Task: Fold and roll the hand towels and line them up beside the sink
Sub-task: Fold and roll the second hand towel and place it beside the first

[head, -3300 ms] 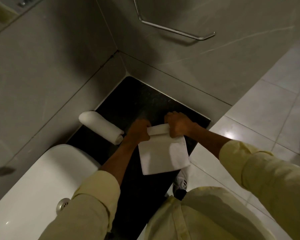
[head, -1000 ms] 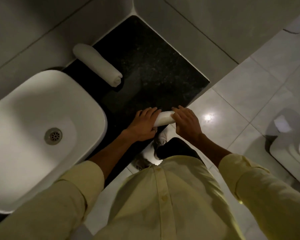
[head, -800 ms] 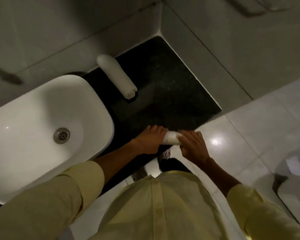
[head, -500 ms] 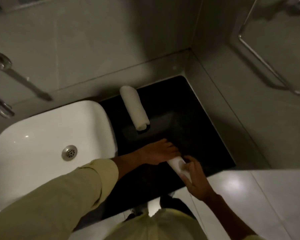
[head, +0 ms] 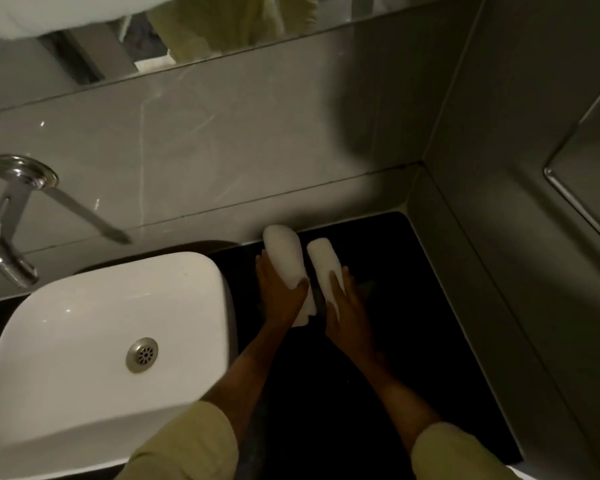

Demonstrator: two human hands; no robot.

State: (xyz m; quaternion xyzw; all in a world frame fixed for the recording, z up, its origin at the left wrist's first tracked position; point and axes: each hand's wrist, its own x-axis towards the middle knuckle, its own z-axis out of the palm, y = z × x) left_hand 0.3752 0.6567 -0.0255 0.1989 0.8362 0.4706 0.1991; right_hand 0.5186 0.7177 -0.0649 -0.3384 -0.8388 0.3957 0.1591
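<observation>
The left hand (head: pixel 280 295) is covering the near part of the left towel roll (head: pixel 286 252), and the right hand (head: pixel 346 311) is hiding the near end of the right towel roll (head: pixel 324 261). The sink (head: pixel 94 303) and tap (head: pixel 9 216) are running off the left edge. Both sleeves (head: pixel 187 445) are being cut off at the bottom.
</observation>
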